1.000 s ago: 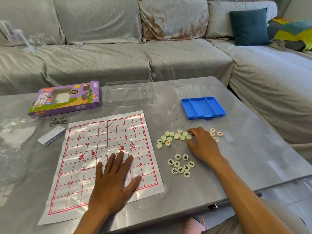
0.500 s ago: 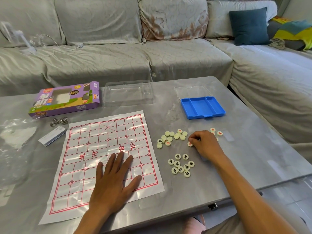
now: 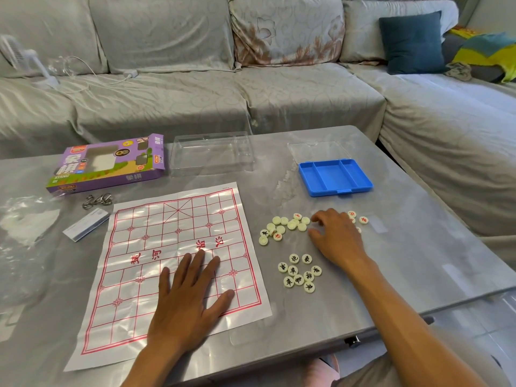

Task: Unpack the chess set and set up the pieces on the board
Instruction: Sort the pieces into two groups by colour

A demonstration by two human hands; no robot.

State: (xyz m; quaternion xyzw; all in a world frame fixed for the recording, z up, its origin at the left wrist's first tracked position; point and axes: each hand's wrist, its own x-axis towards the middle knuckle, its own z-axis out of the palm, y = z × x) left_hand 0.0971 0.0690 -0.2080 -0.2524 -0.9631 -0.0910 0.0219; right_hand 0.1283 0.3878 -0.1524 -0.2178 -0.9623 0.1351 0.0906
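A paper chess board (image 3: 156, 238) with red grid lines lies flat on the grey table. My left hand (image 3: 190, 300) presses palm-down on its near half, fingers spread. To the right of the board lie round cream pieces: a cluster, mostly blank side up (image 3: 284, 226), a nearer group with black characters (image 3: 300, 273), and a few red-lettered ones (image 3: 363, 219) partly hidden behind my right hand. My right hand (image 3: 337, 241) rests palm-down between these groups, its fingertips beside the blank cluster, thumb and fingers apart, with no piece visible in it.
A blue compartment tray (image 3: 335, 177) and its clear lid (image 3: 318, 150) sit behind the pieces. A clear plastic insert (image 3: 212, 153), the purple box (image 3: 109, 163), metal rings (image 3: 97, 201), a small booklet (image 3: 86, 224) and a plastic bag (image 3: 25, 219) lie at the back left. A sofa surrounds the table.
My right hand pulled back with curled fingers pinching at a piece half a second ago, then spread again toward the blank cluster. My left hand has stayed on the board.
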